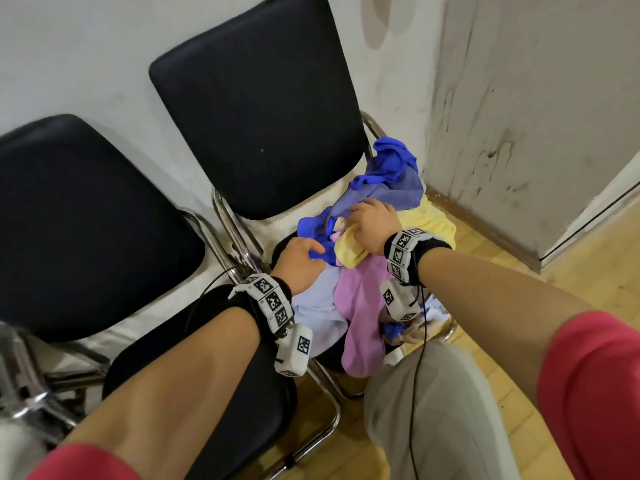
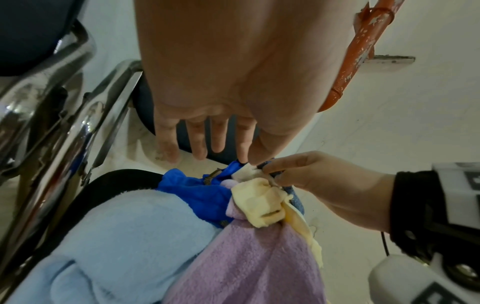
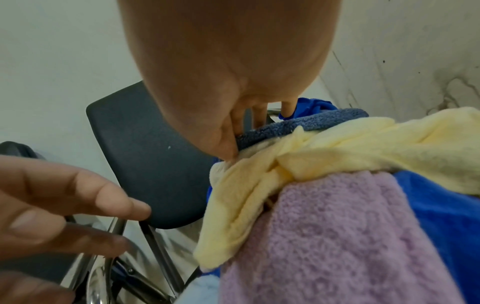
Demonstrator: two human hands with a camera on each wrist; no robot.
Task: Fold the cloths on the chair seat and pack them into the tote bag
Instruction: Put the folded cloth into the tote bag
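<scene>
A heap of cloths covers the right chair's seat (image 1: 281,247): royal blue (image 1: 391,161), slate blue (image 1: 393,192), yellow (image 1: 349,250), purple (image 1: 360,317) and light blue (image 1: 318,313). My right hand (image 1: 372,225) pinches a bunched corner of the yellow cloth (image 2: 259,205) between thumb and fingers, right at the slate-blue cloth's edge (image 3: 311,121). My left hand (image 1: 299,259) reaches in beside it with straight fingers (image 2: 200,148), thumb on the royal blue cloth (image 2: 197,191), holding nothing. No tote bag is clearly in view.
A second black chair (image 1: 86,220) stands close on the left, chrome frames (image 2: 52,102) touching. The backrest (image 1: 256,109) and white wall rise behind the heap. My knee in grey trousers (image 1: 433,410) is at the seat's front. Wooden floor (image 1: 491,258) lies to the right.
</scene>
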